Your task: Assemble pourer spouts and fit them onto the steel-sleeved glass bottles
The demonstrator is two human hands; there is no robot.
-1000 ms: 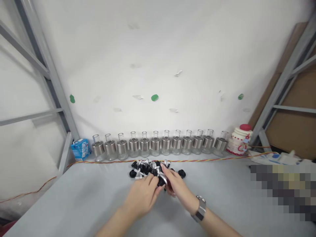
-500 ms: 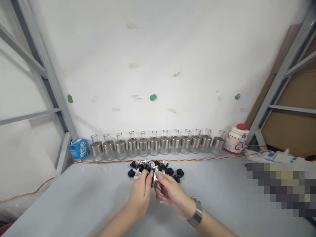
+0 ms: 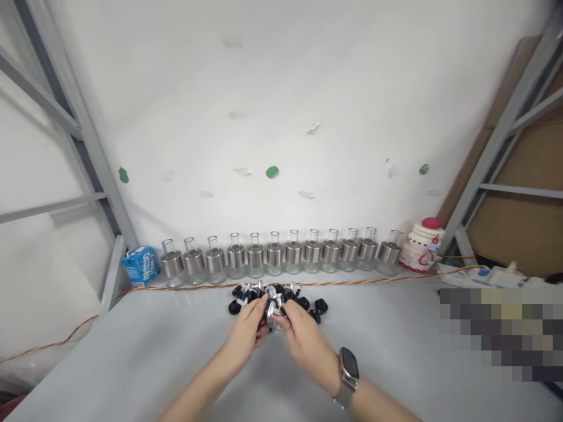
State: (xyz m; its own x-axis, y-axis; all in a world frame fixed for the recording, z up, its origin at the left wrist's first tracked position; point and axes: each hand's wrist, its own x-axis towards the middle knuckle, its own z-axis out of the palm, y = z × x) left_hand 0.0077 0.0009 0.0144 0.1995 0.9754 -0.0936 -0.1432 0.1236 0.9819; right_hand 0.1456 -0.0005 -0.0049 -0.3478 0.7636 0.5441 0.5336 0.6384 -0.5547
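Observation:
Above the near side of a heap of small black, silver and white stoppers (image 3: pixel 321 306), my two hands meet in the middle of the table. My left hand (image 3: pixel 245 331) is closed around a black-and-silver stopper (image 3: pixel 271 312), its silver rim facing right. From the other side my right hand (image 3: pixel 305 340) pinches at the same part with thumb and fingers. The fingers cover much of it, so its far end cannot be made out. A watch (image 3: pixel 349 366) is on the right wrist.
Along the wall stands a row of several glass bottles (image 3: pixel 274 255) with metal sleeves. A twisted red-yellow wire (image 3: pixel 193 288) runs in front of them. A blue drink carton (image 3: pixel 141 266) is at the left, a white jar with red lid (image 3: pixel 420 249) at the right. Metal frame posts flank the table.
My right hand has turned, bringing the watch face into view, and its fingers have shifted on the stopper. The left hand has turned slightly, its fingertips now showing underneath. The heap and bottles stay put.

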